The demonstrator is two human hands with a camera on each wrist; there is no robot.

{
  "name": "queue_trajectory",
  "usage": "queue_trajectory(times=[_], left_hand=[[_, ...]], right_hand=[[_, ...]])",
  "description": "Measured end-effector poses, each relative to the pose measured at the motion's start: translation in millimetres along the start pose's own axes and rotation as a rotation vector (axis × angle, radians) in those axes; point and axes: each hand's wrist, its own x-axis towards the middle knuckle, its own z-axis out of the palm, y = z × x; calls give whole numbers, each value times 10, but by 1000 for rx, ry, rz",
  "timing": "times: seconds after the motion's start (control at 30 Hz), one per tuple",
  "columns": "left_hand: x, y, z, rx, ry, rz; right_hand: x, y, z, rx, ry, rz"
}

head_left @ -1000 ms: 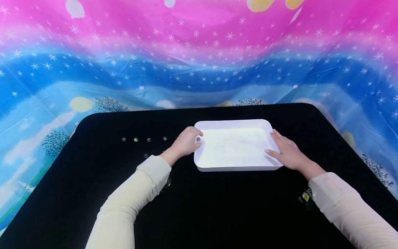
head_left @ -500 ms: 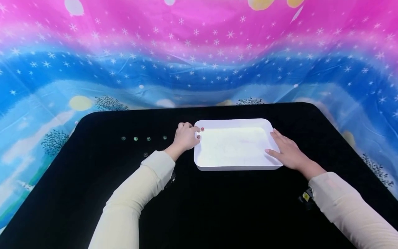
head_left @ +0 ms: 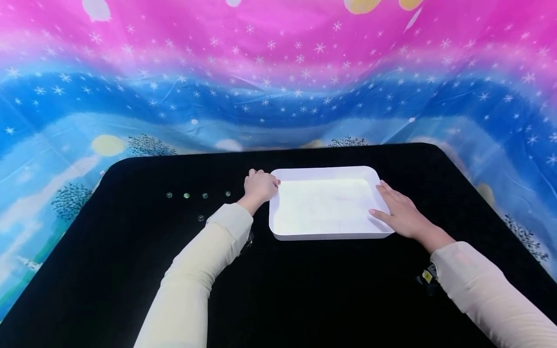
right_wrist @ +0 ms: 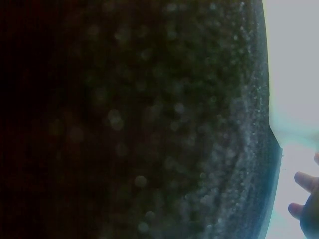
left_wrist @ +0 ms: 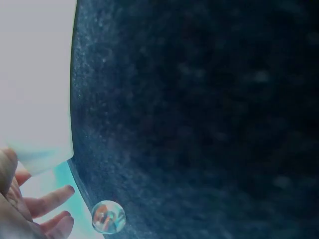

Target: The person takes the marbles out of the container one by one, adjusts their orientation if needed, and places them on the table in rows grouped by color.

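A white rectangular tray (head_left: 330, 236) stands on the black table. At its left rim my left hand (head_left: 259, 186) has thumb and index finger close together, with a small reddish marble (head_left: 277, 183) mostly hidden at the fingertips. In the left wrist view the other fingers stick out past the tray's corner, and a clear marble (left_wrist: 108, 217) with a red and blue-green swirl lies close by. Over the tray's right rim rests my right hand (head_left: 399, 211), fingers straight along the outside and thumb reaching inward. Only a few of its fingertips (right_wrist: 304, 181) show in the right wrist view.
Left of the tray, several small greenish glass marbles (head_left: 186, 195) lie in a row on the black table (head_left: 330, 285). A single marble (head_left: 200, 218) sits nearer to me. A patterned pink and blue cloth (head_left: 270, 87) hangs behind the far table edge.
My left hand has shifted away from me along the tray's left rim. Two reddish marbles showed by its fingers half a second ago; now one shows. The right hand has stayed in place.
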Motion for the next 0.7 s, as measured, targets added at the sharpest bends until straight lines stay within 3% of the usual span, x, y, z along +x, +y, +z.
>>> queue_trajectory(times=[0.47, 0.7], left_hand=[[90, 42, -16, 46, -13, 1], [100, 22, -12, 6, 29, 30]], right_hand=[[22, 14, -1, 9, 7, 4], [30, 25, 10, 12, -13, 11]])
